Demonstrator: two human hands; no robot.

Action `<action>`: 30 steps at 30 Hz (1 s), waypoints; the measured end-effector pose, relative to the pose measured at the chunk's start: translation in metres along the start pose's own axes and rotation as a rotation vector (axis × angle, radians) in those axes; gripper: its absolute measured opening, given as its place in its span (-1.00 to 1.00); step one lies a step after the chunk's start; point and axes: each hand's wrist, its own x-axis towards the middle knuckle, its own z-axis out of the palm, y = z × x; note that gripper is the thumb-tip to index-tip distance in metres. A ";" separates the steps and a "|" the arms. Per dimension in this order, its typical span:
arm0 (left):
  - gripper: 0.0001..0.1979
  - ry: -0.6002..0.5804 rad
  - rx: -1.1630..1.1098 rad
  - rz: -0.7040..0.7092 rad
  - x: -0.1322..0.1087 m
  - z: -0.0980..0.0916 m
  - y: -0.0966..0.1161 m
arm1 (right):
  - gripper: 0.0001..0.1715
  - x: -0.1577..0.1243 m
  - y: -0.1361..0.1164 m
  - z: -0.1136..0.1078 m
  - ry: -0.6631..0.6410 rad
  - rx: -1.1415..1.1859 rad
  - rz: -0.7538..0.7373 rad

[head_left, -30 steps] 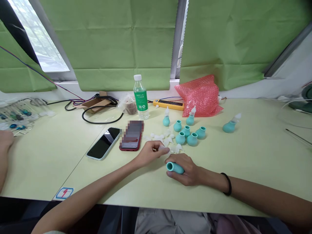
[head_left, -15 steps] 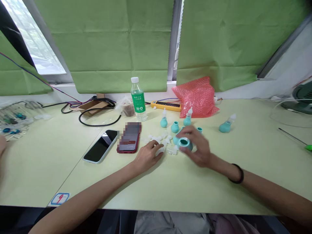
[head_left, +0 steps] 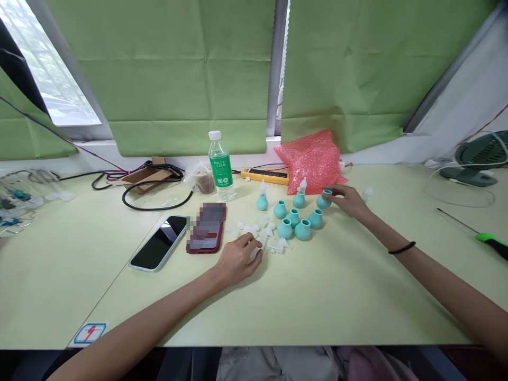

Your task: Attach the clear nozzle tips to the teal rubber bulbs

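At the far left of the counter (head_left: pixel 357 301): clear packaging (head_left: pixel 24 196), with blue-green bits in or among it.
Box: one open cardboard box (head_left: pixel 147 177), black cable (head_left: pixel 172 168) lying over it.
Phones: two, face up, a pale-edged phone (head_left: pixel 159 246) and a red-cased phone (head_left: pixel 207 230).
Bag: one clear bag (head_left: pixel 192 175) around something brown and round.
Bottle: one capped water bottle (head_left: pixel 221 170), clear liquid inside.
Left hand (head_left: pixel 236 259): fingers curled, narrowly apart, at the white pieces (head_left: pixel 271 232); I cannot tell whether they grip one.
White pieces: several, overlapping, too tangled to count.
Teal bulbs (head_left: pixel 302 230): eight in sight, two wearing translucent tips, five standing open-mouthed, one in the right hand.
Pink bag (head_left: pixel 311 164): one, contents hidden.
Right hand (head_left: pixel 350 201): fingers closed on the held bulb (head_left: pixel 324 201), open-topped, upright, at the cluster's right edge.
Beyond the wrist: one translucent tip (head_left: pixel 367 194), its lower part hidden.
Screwdriver (head_left: pixel 486 239): one, green and black.
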 end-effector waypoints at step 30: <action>-0.81 0.047 -0.172 -0.044 0.001 -0.012 0.007 | -0.70 0.001 -0.093 0.023 0.287 -0.039 -0.334</action>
